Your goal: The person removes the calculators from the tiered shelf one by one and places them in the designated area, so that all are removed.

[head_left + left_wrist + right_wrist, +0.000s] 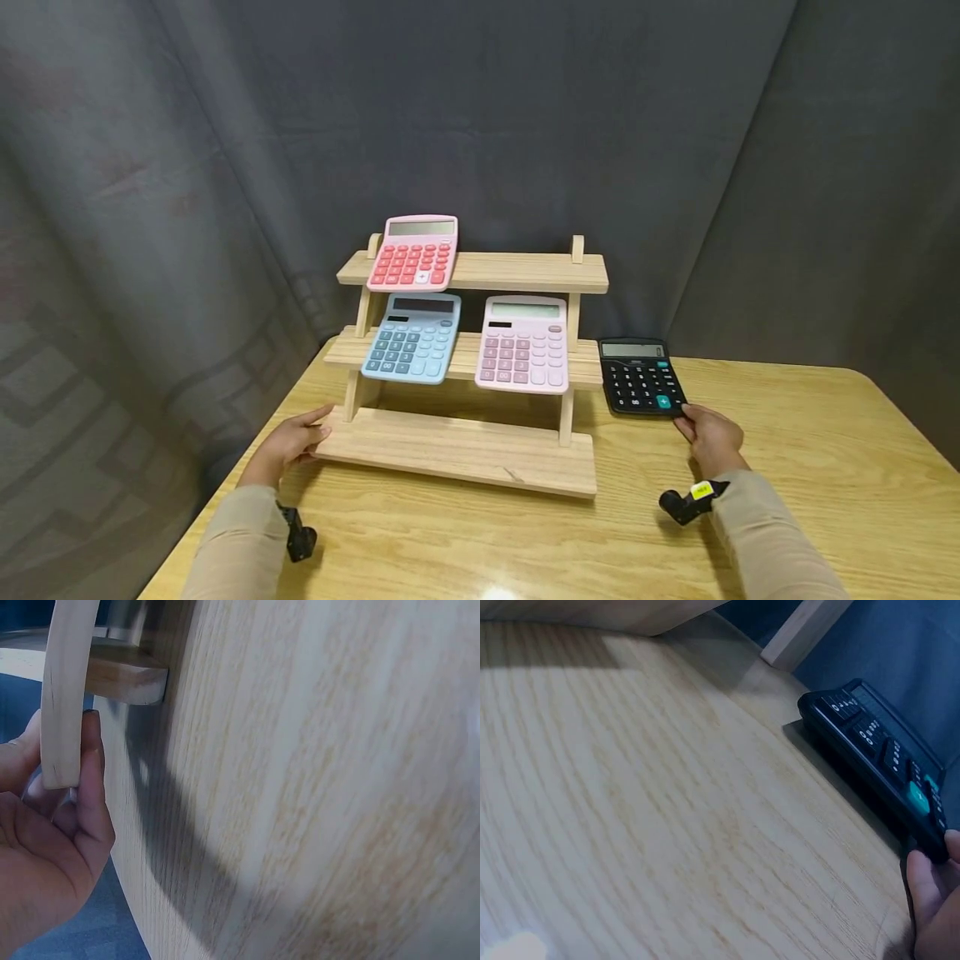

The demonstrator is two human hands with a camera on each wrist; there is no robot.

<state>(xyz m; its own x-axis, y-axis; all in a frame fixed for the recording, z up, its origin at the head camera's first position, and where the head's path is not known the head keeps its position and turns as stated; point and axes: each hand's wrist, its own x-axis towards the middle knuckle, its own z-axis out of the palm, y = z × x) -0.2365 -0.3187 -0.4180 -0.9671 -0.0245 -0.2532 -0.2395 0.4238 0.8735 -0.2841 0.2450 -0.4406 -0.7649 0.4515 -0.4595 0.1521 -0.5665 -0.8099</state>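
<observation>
A three-tier wooden display stand (465,450) stands on the table, and my left hand (291,442) grips the left end of its lowest board. In the left wrist view the thumb and fingers pinch that board (64,712) from both faces. My right hand (712,433) pinches the lower right corner of a black calculator (641,387), to the right of the stand. The right wrist view shows this calculator (877,761) tilted, with a shadow under its near edge. A pink calculator (412,254) leans on the top tier; a blue calculator (412,337) and a pale pink calculator (523,343) lean on the middle one.
The wooden table (810,467) reaches well to the right of the stand. Behind it hangs a dark grey curtain (525,125). A black wrist camera (300,537) sits on the left sleeve, another (686,504) on the right.
</observation>
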